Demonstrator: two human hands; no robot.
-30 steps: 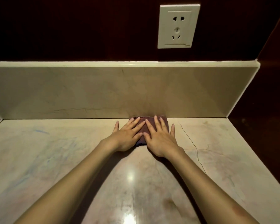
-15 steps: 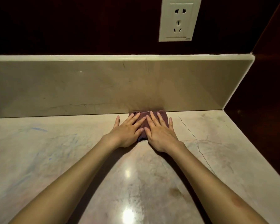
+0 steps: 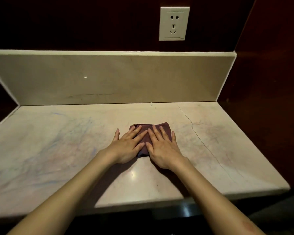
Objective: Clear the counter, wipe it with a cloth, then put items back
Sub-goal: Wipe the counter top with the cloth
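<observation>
Cloth (image 3: 157,128): dark purple, folded, flat on worktop (image 3: 58,141), mid-depth, right of centre, apart from back edge.
Left hand (image 3: 128,145): flat, fingers straight, pressing cloth's left part.
Right hand (image 3: 163,146): flat, fingers straight, pressing cloth's right part.
Crack (image 3: 196,134): runs across worktop right of cloth.
Socket (image 3: 174,23): on wall above backsplash (image 3: 109,78).

1. I see the folded maroon cloth (image 3: 150,133) lying flat mid-surface, well clear of the back wall.
2. The pale marble surface (image 3: 58,150) under it is cracked and faintly blue-smudged.
</observation>
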